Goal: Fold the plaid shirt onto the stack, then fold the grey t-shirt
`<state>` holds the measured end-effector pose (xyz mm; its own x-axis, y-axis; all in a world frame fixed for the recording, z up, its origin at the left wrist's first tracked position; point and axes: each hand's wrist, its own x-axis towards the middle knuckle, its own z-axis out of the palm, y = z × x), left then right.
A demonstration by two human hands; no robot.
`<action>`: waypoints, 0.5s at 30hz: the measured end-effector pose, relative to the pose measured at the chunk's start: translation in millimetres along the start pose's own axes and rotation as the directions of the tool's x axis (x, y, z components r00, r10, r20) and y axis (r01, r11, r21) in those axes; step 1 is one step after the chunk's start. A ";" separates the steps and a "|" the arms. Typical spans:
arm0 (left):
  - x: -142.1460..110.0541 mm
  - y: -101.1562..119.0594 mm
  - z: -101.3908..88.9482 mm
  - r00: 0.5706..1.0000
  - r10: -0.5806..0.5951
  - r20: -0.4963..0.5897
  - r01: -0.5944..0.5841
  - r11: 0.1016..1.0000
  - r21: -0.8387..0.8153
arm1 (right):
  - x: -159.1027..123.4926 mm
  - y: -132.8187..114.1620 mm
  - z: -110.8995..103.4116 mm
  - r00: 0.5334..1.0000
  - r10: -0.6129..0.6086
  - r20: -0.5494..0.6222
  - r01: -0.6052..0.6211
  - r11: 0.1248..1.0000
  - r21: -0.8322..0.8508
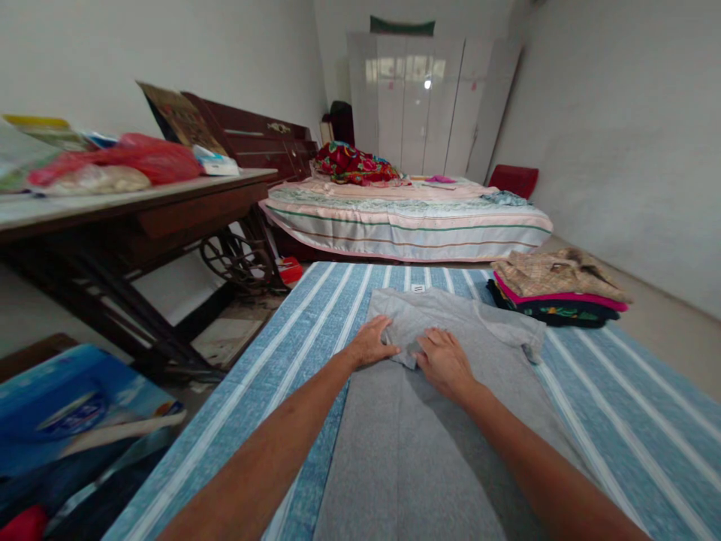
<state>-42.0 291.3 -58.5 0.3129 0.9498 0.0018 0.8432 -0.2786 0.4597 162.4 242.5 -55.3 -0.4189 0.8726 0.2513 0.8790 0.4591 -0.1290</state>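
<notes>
A grey T-shirt (366, 458) lies lengthwise on a blue-and-white striped cover, its neck end with a white label (417, 288) farthest from me. Its left side is folded inward, and that short sleeve lies over the body. My left hand (372, 342) rests at the folded left edge, thumb spread from the fingers beside the sleeve. My right hand (444, 362) lies on the shirt just right of the sleeve's hem, fingers slightly bent and pressing on the cloth. The right sleeve (521, 330) stays spread outward. What lies under my palms is hidden.
A stack of folded clothes (563, 289) sits on the striped cover (253, 421) at the right. To the left stands a sewing-machine table (185, 197) with plastic bags (121, 161). A blue package (84, 406) lies at lower left. Beyond is a bed (405, 222).
</notes>
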 end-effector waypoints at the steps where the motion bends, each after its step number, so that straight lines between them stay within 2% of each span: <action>1: -0.3 -0.1 0.0 1.000 0.004 -0.003 -0.004 1.000 -0.005 | 0.7 2.4 4.2 0.999 0.041 0.003 -0.041 0.999 -0.006; 5: -1.1 -1.8 0.4 1.000 0.011 -0.009 -0.012 1.000 -0.020 | -0.9 7.9 15.1 0.994 0.112 0.017 -0.112 0.994 -0.012; 10: 0.2 -3.3 1.6 1.000 0.009 -0.005 -0.009 1.000 -0.019 | -1.1 3.4 12.7 0.988 0.156 -0.019 -0.156 0.988 -0.009; 15: 0.0 -0.2 0.9 1.000 0.006 0.004 -0.006 1.000 0.006 | -6.3 -4.4 12.7 0.988 0.095 0.121 -0.096 0.995 0.005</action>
<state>-41.7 291.1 -59.4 0.3197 0.9475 0.0005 0.8441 -0.2850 0.4541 158.3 237.1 -68.5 -0.3582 0.9259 0.1202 0.9139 0.3741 -0.1577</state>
